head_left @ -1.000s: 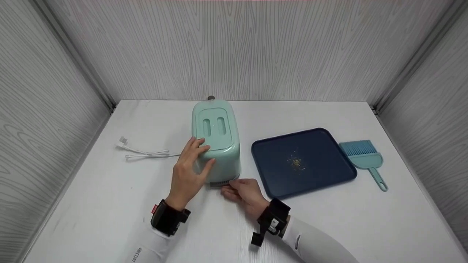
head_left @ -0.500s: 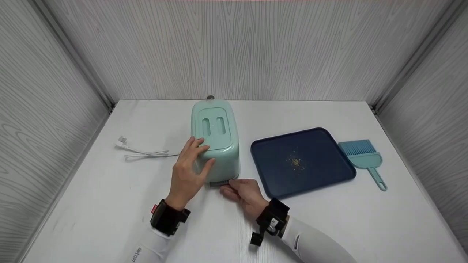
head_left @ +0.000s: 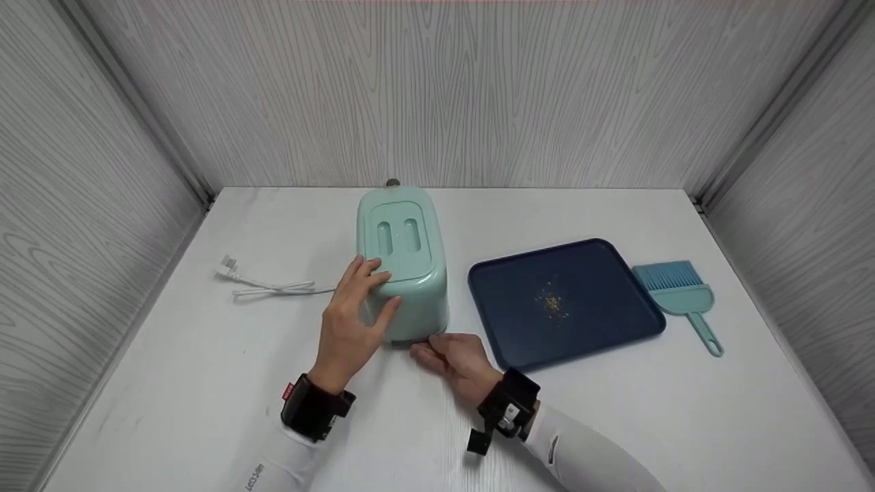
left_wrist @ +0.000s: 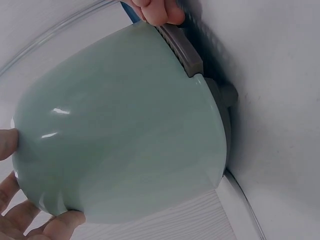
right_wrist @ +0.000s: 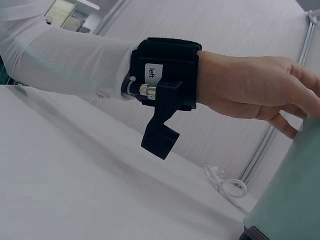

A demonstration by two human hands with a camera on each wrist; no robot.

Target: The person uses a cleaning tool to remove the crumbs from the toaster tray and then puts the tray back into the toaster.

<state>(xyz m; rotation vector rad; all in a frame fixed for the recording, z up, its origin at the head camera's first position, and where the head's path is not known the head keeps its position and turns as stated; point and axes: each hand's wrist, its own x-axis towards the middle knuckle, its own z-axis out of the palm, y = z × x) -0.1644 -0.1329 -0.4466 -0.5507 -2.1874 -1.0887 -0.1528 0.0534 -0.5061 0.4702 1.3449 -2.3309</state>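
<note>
A mint-green toaster [head_left: 413, 307] with two oval recesses in its top stands on the table, a dark knob at its far end. My left hand [head_left: 345, 335] holds its near upper corner, fingers over the top edge and thumb on the near side. Low at the toaster's near end, my right hand [head_left: 461, 365] pinches the grey ridged edge of the crumb tray [left_wrist: 182, 47], thumb above and fingers curled below. Only a thin strip of that tray shows outside the toaster; the rest is hidden inside. The right wrist view shows the left hand [right_wrist: 250, 87] on the toaster.
Right of the toaster lies a dark blue serving tray [head_left: 608, 301] with a small scatter of crumbs [head_left: 552, 303]. A teal brush and dustpan set [head_left: 683, 298] touches its right edge. The toaster's white cord [head_left: 273, 290] lies bundled on the left. Grey wood-grain panels [head_left: 437, 96] enclose the table.
The crumb tray has slid slightly further into the toaster, with the right hand moving along with it. The left hand keeps its hold on the toaster.
</note>
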